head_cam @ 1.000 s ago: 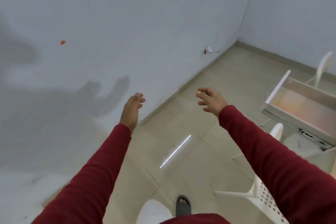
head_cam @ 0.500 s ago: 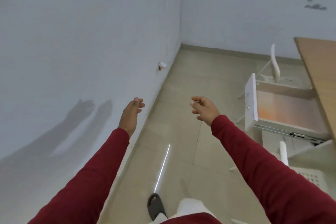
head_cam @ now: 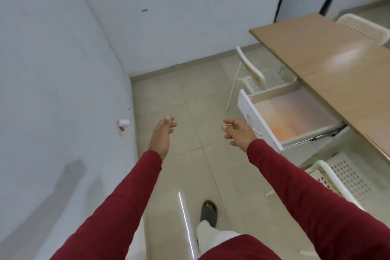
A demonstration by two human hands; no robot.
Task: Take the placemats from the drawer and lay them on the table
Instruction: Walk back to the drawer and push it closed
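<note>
Drawer [head_cam: 295,118] sat open just right of the right hand [head_cam: 237,133], the nearer one; left hand [head_cam: 161,135] further off. Both hands' fingers were loosely apart, holding nothing.

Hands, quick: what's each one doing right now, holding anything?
Left hand: open, empty, raised over the floor.
Right hand: open, empty, just short of the open drawer.
</note>
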